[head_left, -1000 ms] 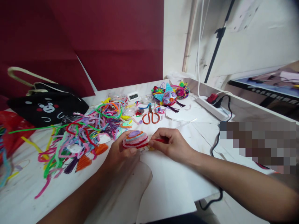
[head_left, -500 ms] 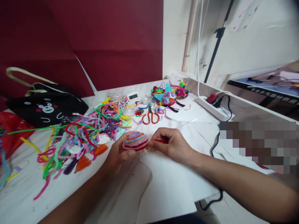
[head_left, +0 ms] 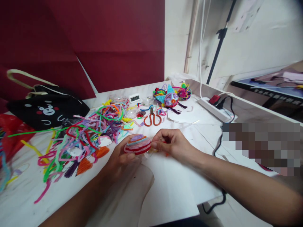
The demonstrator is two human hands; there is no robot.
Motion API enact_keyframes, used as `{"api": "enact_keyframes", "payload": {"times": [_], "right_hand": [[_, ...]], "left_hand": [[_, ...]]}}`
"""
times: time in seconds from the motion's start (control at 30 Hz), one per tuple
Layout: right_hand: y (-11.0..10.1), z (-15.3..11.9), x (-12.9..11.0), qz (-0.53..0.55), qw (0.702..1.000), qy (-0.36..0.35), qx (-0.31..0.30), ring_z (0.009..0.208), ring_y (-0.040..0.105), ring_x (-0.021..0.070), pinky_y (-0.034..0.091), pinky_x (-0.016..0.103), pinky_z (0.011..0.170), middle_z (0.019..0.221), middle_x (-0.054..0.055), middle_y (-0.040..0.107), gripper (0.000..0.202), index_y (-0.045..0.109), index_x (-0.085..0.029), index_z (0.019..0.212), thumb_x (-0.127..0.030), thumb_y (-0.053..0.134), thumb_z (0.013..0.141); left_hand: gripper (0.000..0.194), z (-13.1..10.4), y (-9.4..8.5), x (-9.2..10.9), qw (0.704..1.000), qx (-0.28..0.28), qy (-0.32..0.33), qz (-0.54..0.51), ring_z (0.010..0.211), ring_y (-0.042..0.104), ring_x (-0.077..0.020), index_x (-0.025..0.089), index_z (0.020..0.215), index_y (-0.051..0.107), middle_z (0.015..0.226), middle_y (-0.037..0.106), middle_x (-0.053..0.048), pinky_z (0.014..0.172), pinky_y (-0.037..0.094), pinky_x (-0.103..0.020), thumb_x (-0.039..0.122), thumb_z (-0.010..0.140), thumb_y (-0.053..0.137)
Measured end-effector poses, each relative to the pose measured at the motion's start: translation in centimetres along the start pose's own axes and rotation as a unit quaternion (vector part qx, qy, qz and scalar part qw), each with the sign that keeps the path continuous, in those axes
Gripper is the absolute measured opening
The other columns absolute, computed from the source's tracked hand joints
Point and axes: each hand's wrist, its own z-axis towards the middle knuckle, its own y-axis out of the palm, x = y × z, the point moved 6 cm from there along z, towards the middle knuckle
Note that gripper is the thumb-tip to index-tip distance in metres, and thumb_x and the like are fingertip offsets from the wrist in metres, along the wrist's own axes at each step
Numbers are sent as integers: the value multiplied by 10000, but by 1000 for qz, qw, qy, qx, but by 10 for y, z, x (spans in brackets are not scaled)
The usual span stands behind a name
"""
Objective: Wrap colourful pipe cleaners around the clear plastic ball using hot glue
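My left hand [head_left: 120, 159] cups a dome-shaped ball [head_left: 137, 146] from the left, thumb on its lower front. Coiled fuzzy pipe cleaners cover it in stripes of lilac, orange, light blue, pink and red. At the ball's right edge my right hand [head_left: 174, 144] is closed in a pinch, thumb against forefinger. Bits of a red pipe cleaner [head_left: 164, 142] show between its fingers; the rest is hidden. Something clear and yellowish shows under the ball, too blurred to name. Beyond the hands lie scissors [head_left: 151, 114] with orange handles.
A heap of pipe cleaners [head_left: 87, 135] with tassels [head_left: 84, 166] spreads left. Behind stand a small digital clock [head_left: 134, 98] and finished colourful ornaments [head_left: 170, 97]. A power strip [head_left: 214, 109] with a black cable is at right; a black bag [head_left: 49, 107] sits back left.
The ball has tipped slightly in my left hand. My right fingers have shifted a little along its edge, and less of the red pipe cleaner shows between them.
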Motion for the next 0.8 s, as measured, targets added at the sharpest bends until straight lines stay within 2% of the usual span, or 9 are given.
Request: {"api": "enact_keyframes", "payload": {"times": [0.2, 0.33, 0.57, 0.67, 0.8], "right_hand": [[-1, 1, 2, 7, 1000, 15, -12, 498, 412, 75, 268, 238, 490, 535, -64, 586, 630, 695, -177, 726, -667, 1039, 530], [-2, 3, 5, 12, 1000, 14, -16, 509, 449, 77, 308, 238, 503, 580, -45, 644, 615, 705, -176, 744, -644, 1046, 537], [-7, 6, 12, 25, 999, 48, -5, 604, 598, 128, 402, 249, 522, 733, -16, 727, 668, 714, -198, 908, -578, 1084, 502], [-7, 6, 12, 5, 998, 59, -19, 624, 616, 134, 431, 260, 557, 766, 3, 746, 683, 753, -179, 987, -607, 1065, 556], [-4, 4, 9, -9, 996, 49, -73, 631, 611, 132, 438, 265, 585, 770, 21, 762, 644, 791, -172, 1026, -679, 992, 683]], "left_hand": [[570, -2, 5, 1, 999, -24, -7, -33, 886, 779, -230, 277, 1145, 838, 1034, 879, -23, 771, 575, -295, 399, 616, 1013], [538, -2, 8, 2, 997, -39, -6, -60, 845, 778, -218, 250, 1101, 827, 982, 869, -32, 745, 573, -281, 410, 626, 1025], [532, -1, 6, 2, 998, -25, -12, -60, 905, 800, -248, 230, 1093, 841, 1036, 881, -60, 808, 598, -309, 444, 645, 1032], [524, -2, 6, 4, 998, -26, -4, -64, 911, 805, -234, 212, 1096, 842, 1031, 883, -61, 822, 601, -290, 421, 659, 1041], [558, -2, 7, 4, 996, -41, 2, -82, 944, 820, -250, 199, 1165, 826, 1057, 887, -81, 839, 612, -301, 407, 692, 1034]]}}
